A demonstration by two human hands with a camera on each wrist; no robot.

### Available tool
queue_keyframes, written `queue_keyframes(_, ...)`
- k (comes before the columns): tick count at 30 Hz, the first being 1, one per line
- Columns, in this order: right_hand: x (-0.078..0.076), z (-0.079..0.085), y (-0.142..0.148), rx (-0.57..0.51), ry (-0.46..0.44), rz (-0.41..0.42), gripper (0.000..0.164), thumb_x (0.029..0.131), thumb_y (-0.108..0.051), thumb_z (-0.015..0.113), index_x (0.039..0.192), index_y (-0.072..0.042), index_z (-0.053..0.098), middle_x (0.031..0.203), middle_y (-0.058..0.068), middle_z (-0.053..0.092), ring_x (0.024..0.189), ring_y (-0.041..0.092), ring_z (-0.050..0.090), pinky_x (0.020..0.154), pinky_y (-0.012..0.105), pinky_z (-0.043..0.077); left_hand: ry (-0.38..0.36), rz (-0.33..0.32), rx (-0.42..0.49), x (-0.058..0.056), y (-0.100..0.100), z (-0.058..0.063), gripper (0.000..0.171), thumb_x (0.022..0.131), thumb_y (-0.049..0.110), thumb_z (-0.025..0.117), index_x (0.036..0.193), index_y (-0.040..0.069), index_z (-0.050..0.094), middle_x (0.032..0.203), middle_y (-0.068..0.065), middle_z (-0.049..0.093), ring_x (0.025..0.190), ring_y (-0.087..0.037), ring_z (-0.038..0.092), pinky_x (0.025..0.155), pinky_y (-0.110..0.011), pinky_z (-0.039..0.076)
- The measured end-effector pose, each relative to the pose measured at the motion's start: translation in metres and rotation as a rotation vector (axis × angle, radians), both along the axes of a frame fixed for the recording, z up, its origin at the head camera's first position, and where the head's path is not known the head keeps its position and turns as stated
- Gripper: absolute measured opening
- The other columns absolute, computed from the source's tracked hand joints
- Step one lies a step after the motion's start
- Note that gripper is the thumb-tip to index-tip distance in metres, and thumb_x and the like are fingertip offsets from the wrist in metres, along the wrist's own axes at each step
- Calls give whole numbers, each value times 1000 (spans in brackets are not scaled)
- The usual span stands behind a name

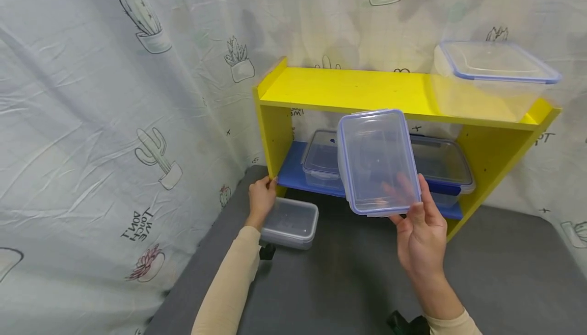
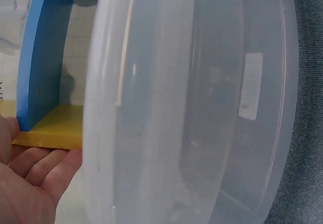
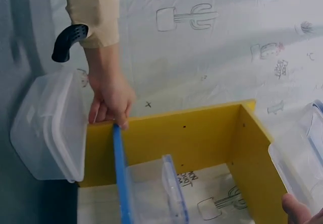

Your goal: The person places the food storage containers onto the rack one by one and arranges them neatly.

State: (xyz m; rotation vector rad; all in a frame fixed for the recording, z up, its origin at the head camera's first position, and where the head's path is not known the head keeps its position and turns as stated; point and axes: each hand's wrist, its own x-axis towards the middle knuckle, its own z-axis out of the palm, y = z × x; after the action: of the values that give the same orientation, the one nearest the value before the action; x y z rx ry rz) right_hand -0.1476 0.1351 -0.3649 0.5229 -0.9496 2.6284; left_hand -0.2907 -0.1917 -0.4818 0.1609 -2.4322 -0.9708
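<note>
My left hand grips the lower left corner of a yellow shelf unit, where the side panel meets the blue lower board. In the left wrist view the fingers curl under the yellow panel and the thumb lies against the blue board. My right hand holds a clear plastic food container by its lower right corner, with the blue-rimmed lid facing me. It is raised and tilted in front of the unit. The fingers behind it show blurred through the plastic.
Two lidded containers stand on the blue board, one on the left and one on the right. A large container sits on the top right. Another clear container rests on the grey surface beside my left forearm.
</note>
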Motion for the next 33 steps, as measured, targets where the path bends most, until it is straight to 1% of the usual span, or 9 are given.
queue_keyframes(2, 0, 3, 0, -20, 20, 11, 57, 96, -9, 51, 150, -1, 32, 139, 15, 56, 117, 31, 64, 86, 38, 55, 6, -2, 1, 0, 1, 0, 32, 97, 26, 61, 74, 4, 66, 55, -7, 54, 46, -16, 42, 45, -26, 31)
queue_keyframes(10, -2, 21, -1, 36, 19, -56, 61, 94, -16, 55, 150, -4, 33, 141, 14, 53, 117, 29, 64, 85, 37, 55, 15, 3, -10, 0, 1, -1, 33, 97, 26, 61, 74, 3, 66, 56, -9, 56, 46, -18, 43, 46, -28, 33)
queue_keyframes(13, -3, 27, -2, -10, 39, -24, 62, 93, -16, 55, 150, -4, 33, 142, 15, 53, 118, 31, 63, 87, 38, 54, 8, -2, -13, 0, 1, -2, 32, 97, 27, 61, 75, 3, 67, 57, -9, 57, 47, -17, 44, 47, -28, 33)
queue_keyframes(14, -3, 29, -2, -5, 39, -28, 63, 93, -17, 55, 150, -4, 33, 141, 15, 53, 118, 30, 63, 86, 38, 54, 7, -3, -16, 0, 1, -2, 33, 97, 27, 60, 76, 3, 67, 57, -9, 57, 47, -17, 44, 47, -28, 33)
queue_keyframes(17, -4, 36, -3, 0, 12, -35, 62, 91, -18, 56, 150, -7, 36, 140, 14, 54, 117, 30, 63, 86, 37, 54, 12, -1, -22, 0, 0, -1, 32, 97, 26, 61, 76, 3, 68, 57, -9, 58, 47, -17, 44, 47, -27, 34)
queue_keyframes(21, -8, 44, -4, 33, -40, -94, 62, 90, -21, 56, 149, -11, 39, 137, 14, 55, 115, 28, 65, 83, 36, 54, 29, -8, -15, 0, 0, 1, 31, 96, 25, 62, 75, 3, 67, 56, -9, 57, 46, -17, 44, 46, -27, 33)
queue_keyframes(26, -15, 55, -7, 79, -82, -167, 58, 91, -22, 55, 148, -15, 42, 138, 15, 52, 116, 26, 64, 81, 35, 55, 25, -16, -30, -1, -1, 0, 32, 96, 25, 61, 74, 3, 66, 55, -8, 54, 46, -17, 43, 45, -27, 32)
queue_keyframes(30, -22, 66, -8, 111, -117, -188, 55, 92, -23, 56, 146, -17, 44, 139, 14, 47, 118, 25, 63, 78, 33, 56, 14, -13, -28, -2, -2, -2, 32, 97, 26, 61, 75, 3, 66, 55, -8, 54, 46, -17, 43, 46, -27, 32)
queue_keyframes(33, -26, 74, -7, 118, -140, -196, 55, 92, -24, 56, 145, -17, 46, 138, 13, 47, 115, 24, 64, 75, 31, 56, 13, -19, -21, -2, -2, -2, 33, 97, 27, 60, 75, 4, 67, 55, -8, 54, 46, -18, 43, 46, -28, 32)
